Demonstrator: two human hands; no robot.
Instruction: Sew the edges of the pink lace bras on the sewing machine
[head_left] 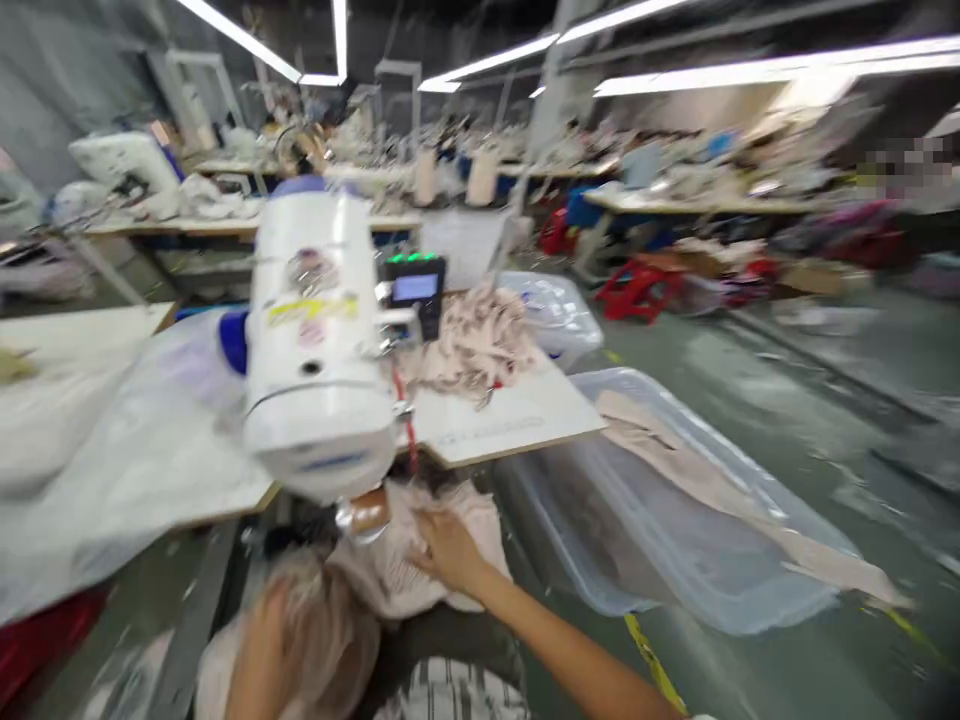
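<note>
A white sewing machine (319, 300) with a blue top stands in front of me. Pale pink gathered fabric (390, 565) hangs below its head and down over my lap. My right hand (448, 548) lies on this fabric to the right of the needle area, fingers stretched out over it. Lower left, my left hand (274, 630) is at a bunched piece of sheer pinkish fabric (337, 630); motion blur smears its fingers, so its grip is unclear.
A pile of pink fabric (487, 335) lies on the white tabletop (517, 415) beside a small control screen (415, 288). A clear plastic bin (600, 560) stands on the floor at right, a fabric strip over its edge. Red stools (641, 288) and other worktables stand behind.
</note>
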